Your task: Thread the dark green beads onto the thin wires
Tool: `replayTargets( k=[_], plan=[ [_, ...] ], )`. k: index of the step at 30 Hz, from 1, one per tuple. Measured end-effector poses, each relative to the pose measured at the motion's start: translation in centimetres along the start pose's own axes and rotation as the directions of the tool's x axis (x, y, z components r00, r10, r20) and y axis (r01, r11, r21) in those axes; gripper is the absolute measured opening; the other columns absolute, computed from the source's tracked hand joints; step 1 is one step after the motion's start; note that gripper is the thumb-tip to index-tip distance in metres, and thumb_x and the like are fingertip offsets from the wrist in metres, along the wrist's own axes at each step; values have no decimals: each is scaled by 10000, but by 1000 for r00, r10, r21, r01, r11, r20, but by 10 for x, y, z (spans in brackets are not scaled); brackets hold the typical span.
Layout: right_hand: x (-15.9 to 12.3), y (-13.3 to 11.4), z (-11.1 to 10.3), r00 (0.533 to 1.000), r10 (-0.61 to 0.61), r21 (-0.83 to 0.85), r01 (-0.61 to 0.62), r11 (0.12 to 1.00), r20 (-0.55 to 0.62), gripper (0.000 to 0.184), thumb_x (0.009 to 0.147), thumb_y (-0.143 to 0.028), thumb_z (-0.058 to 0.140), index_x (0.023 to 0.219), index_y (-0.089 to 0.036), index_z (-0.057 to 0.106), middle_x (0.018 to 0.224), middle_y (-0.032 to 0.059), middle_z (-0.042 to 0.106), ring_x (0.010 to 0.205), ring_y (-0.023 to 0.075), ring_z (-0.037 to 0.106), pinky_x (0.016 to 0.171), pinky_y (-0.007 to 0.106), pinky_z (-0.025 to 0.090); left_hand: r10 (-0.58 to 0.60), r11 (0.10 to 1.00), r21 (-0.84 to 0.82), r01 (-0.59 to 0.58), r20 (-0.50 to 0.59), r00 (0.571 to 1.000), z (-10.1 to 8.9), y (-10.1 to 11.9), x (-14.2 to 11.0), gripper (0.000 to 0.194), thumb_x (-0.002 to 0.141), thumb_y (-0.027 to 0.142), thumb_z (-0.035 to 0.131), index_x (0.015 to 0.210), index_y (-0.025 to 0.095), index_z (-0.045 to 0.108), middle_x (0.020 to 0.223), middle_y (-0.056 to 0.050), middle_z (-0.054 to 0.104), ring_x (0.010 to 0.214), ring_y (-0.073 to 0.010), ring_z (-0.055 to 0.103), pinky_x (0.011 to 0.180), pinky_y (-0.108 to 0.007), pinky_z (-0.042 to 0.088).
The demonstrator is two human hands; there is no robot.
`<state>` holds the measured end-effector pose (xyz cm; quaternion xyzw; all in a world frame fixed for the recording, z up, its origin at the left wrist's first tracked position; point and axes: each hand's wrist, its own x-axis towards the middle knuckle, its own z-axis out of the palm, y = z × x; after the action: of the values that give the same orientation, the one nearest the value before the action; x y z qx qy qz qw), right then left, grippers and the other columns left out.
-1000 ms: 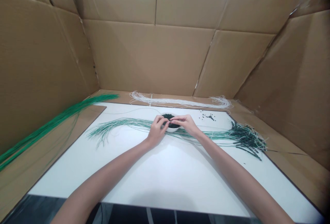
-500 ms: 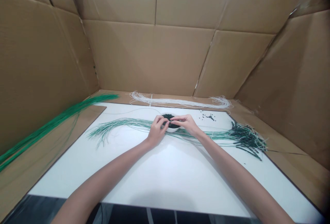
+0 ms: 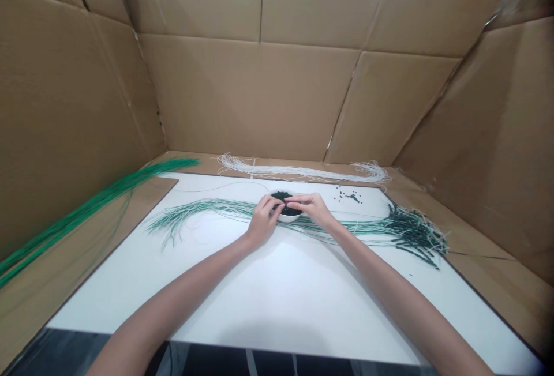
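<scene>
Little has moved since the earlier frame: left hand (image 3: 263,221) and right hand (image 3: 312,209) stay together above a small white bowl (image 3: 288,218) at centre, fingertips (image 3: 280,207) meeting over its dark green beads (image 3: 281,195); whether they pinch one is too small to tell. Green wires (image 3: 203,206) curve past the bowl, with beaded ends (image 3: 415,233) bunched at right. White wires (image 3: 303,172) lie beyond the white board (image 3: 277,289).

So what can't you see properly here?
Head view:
- Whatever the left hand and right hand pinch: hidden by those hands.
- Inside of the small white bowl: partly covered by the hands.
- Loose tiny dark green pieces: too small to show their shape.
- The arms: cut off by the bottom edge.
</scene>
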<state>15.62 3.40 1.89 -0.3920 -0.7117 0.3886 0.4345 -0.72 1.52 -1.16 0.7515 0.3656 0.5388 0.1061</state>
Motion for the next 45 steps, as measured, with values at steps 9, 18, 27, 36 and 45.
replayTargets(
  k=[9,18,27,36,45],
  plan=[
    [3,3,-8,999,45,55,-43,998,-26,263,622,-324,642,817,-154,689,824,69,668,767,183,587,709,300,449,-1,1000,-15,1,3,1000,0,-3,-1,220,833,218,409,1007,206,542,851,-35,514,801,-119,506,743,-256,421],
    [2,0,-7,1000,8,-34,-8,999,3,231,613,-312,648,770,-149,690,758,57,669,704,166,586,671,268,445,-6,1000,-6,6,-8,1000,-1,-1,-1,177,824,205,415,920,188,563,825,-34,495,778,-114,495,722,-247,417],
    [1,-1,-6,999,-30,-113,33,993,27,229,622,-348,636,718,-146,686,714,52,667,653,154,574,621,250,432,-8,1000,24,8,5,1000,-2,-1,-1,146,815,255,440,866,184,557,818,-30,489,782,-120,488,713,-247,412],
    [-1,-1,-3,998,-42,-129,48,991,45,254,626,-377,625,733,-155,688,725,52,667,655,160,573,619,259,432,23,998,55,-23,9,1000,-2,0,0,144,819,258,437,862,185,554,811,-32,532,781,-133,485,717,-267,409],
    [-1,-2,-3,999,-33,-103,37,994,40,241,620,-355,637,729,-145,687,716,51,666,644,148,565,605,244,425,30,998,59,-30,3,1000,-2,1,1,145,819,258,437,859,183,554,799,-31,540,775,-134,482,717,-269,409]
  ],
)
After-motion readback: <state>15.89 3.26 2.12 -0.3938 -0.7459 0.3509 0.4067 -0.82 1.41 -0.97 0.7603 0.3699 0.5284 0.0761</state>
